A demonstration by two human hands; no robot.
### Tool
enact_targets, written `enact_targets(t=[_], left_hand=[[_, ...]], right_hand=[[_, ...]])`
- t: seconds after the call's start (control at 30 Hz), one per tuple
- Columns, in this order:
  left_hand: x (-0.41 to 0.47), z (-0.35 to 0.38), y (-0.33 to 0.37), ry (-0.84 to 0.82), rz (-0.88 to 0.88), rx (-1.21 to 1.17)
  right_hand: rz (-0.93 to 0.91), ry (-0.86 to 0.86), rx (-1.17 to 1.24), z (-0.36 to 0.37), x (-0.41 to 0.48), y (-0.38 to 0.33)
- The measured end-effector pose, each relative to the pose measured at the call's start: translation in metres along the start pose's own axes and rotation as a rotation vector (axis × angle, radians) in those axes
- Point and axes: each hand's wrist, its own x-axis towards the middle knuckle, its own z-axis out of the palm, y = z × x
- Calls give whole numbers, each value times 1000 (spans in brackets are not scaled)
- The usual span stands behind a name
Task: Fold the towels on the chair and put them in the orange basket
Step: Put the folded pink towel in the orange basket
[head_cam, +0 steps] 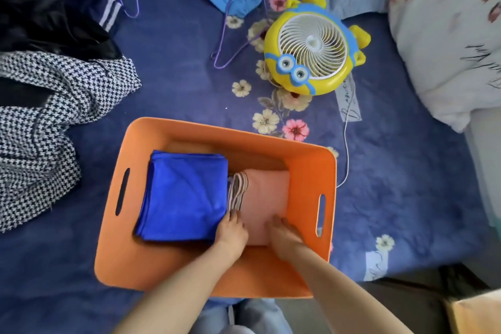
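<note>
Soft, floppy pink towel (268, 198), so grab the folded edges; left hand (231, 230) and right hand (282, 236) press flat on it.

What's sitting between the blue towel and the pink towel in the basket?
A striped cloth, wedged between blue towel and pink towel; the left hand rests at its near end. Head view.

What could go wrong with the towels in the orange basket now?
The pink towel might unfold when the left hand and right hand lift off it. The left hand could also push the blue towel beside it crooked. The white cord lies by the orange basket and might snag.
</note>
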Motion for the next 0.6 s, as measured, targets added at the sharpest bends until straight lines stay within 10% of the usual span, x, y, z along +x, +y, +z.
enact_targets(t=[0.6], left_hand=[[-96, -77, -29, 414, -254, -243]], right_hand=[[67, 448, -159, -91, -105, 8]])
